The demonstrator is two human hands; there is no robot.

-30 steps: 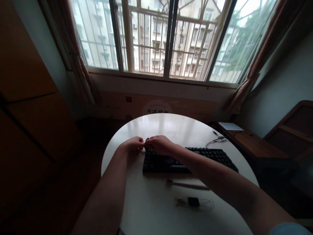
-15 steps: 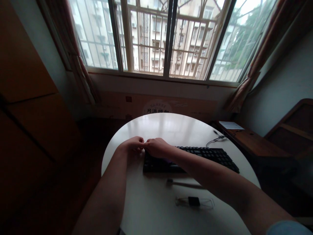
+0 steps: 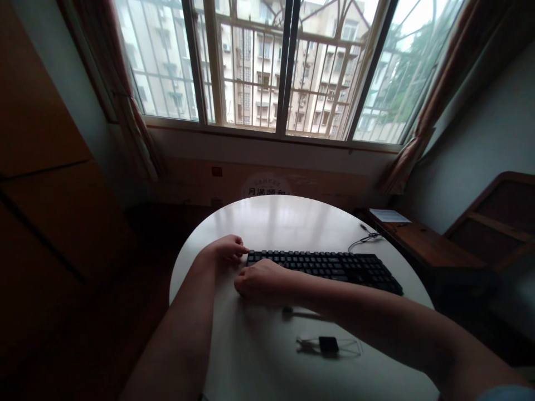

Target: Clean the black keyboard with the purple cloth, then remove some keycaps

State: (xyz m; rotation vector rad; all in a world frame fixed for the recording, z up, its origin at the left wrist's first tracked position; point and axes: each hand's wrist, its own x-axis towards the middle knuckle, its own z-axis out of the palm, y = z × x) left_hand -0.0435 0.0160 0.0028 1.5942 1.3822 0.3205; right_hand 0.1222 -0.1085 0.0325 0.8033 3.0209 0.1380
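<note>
A black keyboard (image 3: 321, 260) lies on the white round table (image 3: 251, 356). My left hand (image 3: 229, 247) is at its far left corner, fingers curled in and one fingertip against the keyboard's end. My right hand (image 3: 259, 278) is closed like a fist over the near left corner. Whatever it holds, if anything, is hidden beneath the fingers. Below my right forearm lies a thin brush (image 3: 307, 315) with a dark head, partly covered. Nearer to me is a wire puller (image 3: 328, 345) with a black middle piece.
The keyboard's dark cable (image 3: 363, 239) is bunched at the table's right side. A brown wooden desk (image 3: 434, 245) with a sheet of paper (image 3: 390, 215) stands to the right. Behind the table are a printed cardboard panel (image 3: 188, 181) and a barred window (image 3: 284, 72).
My right hand has come toward me, from the far left corner of the keyboard to the near left one, uncovering the upper key rows. The left hand stays near the same corner.
</note>
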